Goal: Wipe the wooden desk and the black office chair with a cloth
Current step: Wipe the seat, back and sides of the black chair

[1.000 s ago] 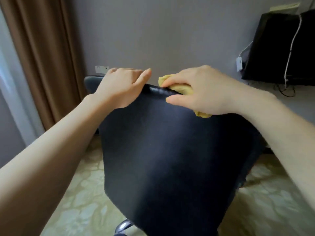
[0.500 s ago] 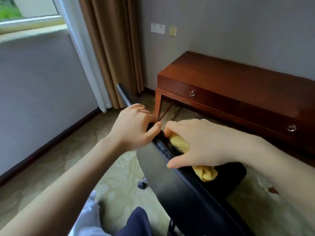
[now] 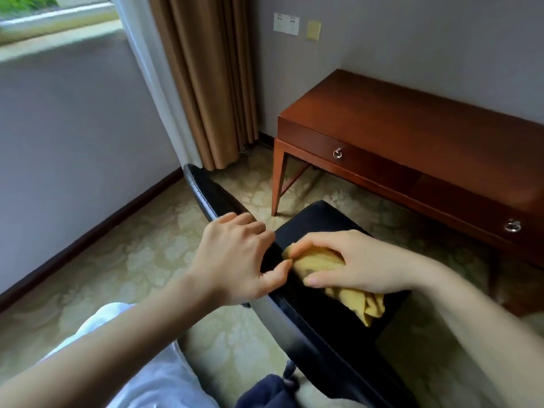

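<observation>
Your left grip (image 3: 235, 257) is clamped over the top edge of the black chair (image 3: 212, 198). Your right grip (image 3: 362, 260) is closed on the yellow cloth (image 3: 318, 262), pressing it against the chair's back. The wooden table (image 3: 412, 122) stands beyond, apart.

Soft daylight from window (image 3: 53, 16) at upper left; room evenly lit, fairly bright. Window washed out, blurred. Dull sheen on desk (image 3: 397, 113) top and chair (image 3: 203, 189) rim. Dark shadow under desk. Wide-angle bending at frame edges; bottom of frame soft, smeared.
</observation>
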The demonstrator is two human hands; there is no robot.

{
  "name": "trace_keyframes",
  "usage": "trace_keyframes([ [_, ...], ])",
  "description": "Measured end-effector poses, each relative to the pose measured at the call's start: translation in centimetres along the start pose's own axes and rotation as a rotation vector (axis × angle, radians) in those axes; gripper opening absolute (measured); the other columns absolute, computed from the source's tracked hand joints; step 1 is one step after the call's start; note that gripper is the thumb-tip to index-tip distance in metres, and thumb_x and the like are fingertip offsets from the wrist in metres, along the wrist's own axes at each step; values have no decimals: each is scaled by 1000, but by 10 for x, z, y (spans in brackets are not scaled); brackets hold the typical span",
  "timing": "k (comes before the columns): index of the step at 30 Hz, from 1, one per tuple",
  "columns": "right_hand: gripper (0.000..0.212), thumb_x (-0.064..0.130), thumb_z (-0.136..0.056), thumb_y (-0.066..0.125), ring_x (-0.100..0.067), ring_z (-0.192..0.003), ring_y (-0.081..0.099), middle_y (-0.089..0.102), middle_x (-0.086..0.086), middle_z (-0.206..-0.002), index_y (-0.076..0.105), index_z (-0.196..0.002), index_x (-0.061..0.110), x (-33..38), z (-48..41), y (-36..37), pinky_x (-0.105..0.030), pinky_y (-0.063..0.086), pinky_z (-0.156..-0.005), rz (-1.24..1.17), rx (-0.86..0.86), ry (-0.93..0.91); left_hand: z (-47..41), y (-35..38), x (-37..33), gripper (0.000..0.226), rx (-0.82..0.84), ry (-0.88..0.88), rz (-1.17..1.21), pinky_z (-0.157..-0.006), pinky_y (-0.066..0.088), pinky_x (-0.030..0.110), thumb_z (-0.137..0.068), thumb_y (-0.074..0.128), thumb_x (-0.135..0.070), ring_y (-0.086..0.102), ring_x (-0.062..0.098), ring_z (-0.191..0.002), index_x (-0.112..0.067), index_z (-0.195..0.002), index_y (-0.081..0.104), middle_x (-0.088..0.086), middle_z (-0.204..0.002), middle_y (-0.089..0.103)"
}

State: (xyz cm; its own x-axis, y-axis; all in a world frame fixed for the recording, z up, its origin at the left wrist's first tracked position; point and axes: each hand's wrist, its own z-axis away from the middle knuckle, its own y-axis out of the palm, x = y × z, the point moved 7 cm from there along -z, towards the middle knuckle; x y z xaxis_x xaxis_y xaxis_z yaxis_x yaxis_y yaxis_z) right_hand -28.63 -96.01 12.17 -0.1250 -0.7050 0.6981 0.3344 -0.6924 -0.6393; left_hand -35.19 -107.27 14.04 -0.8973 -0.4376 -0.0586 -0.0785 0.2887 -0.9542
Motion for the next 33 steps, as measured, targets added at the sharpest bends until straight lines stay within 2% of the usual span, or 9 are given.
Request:
trace_keyframes([
  [7,36,27,-89,62,3,-106,55,60,19,-115,55,-121,42,-19,-9,-10,-27,45,-95,-113,-73,-19,-5,4,-25,46,103,86,-4,-44,37,28,-76,40,-60,38,17,-52,-18,-56,46,-4,-52,41],
  [12,34,29,-89,62,6,-101,54,59,20,-113,55,-119,43,-26,0,-23,-11,42,-85,-99,-107,-49,-6,0,-38,43,110,93,-21,-43,32,26,-73,43,-56,40,19,-49,-19,-52,39,-4,-49,40],
  [15,35,26,-90,60,6,-99,54,58,19,-112,53,-121,40,-32,14,-29,-8,41,-81,-80,-121,-77,-9,3,-43,44,208,-48,-57,-47,32,25,-71,36,-60,47,16,-54,-20,-58,46,-8,-53,45],
  [17,36,18,-92,57,5,-95,56,60,18,-106,52,-122,37,-36,26,-33,-10,45,-78,-70,-135,-108,-17,1,-48,51,200,-165,-34,-62,36,24,-74,28,-67,57,11,-79,-30,-91,59,-12,-80,59],
  [19,37,10,-92,54,12,-90,55,59,23,-99,53,-120,34,-42,49,-40,-4,42,-72,-86,-180,-165,-29,8,-65,61,218,-261,152,-78,36,21,-79,37,-69,51,8,-113,-41,-133,39,-17,-128,52],
  [21,37,6,-93,53,14,-97,54,58,27,-104,54,-116,35,-47,68,-50,0,39,-76,-147,-261,-217,-43,9,-79,79,189,-318,420,-92,34,19,-78,55,-59,43,8,-124,-38,-146,21,-16,-146,33],
  [24,41,3,-92,54,7,-111,53,58,23,-114,54,-111,40,-68,127,-66,-8,42,-90,-194,-385,-289,-63,8,-133,72,96,-309,663,-97,38,18,-76,70,-42,46,-2,-115,-31,-139,39,-15,-137,46],
  [28,42,1,-89,58,3,-112,53,59,19,-116,52,-107,39,-112,204,-86,-10,41,-94,-115,-564,-328,-88,19,-213,43,125,-258,706,-86,37,7,-77,73,-34,52,-5,-103,-31,-118,60,-17,-113,62],
  [33,50,5,-84,67,7,-106,53,56,24,-110,47,-109,42,-153,272,-98,-2,38,-84,-136,-713,-330,-111,41,-279,8,253,-279,821,-77,50,29,-79,73,-21,64,11,-83,-20,-83,67,-3,-85,69],
])
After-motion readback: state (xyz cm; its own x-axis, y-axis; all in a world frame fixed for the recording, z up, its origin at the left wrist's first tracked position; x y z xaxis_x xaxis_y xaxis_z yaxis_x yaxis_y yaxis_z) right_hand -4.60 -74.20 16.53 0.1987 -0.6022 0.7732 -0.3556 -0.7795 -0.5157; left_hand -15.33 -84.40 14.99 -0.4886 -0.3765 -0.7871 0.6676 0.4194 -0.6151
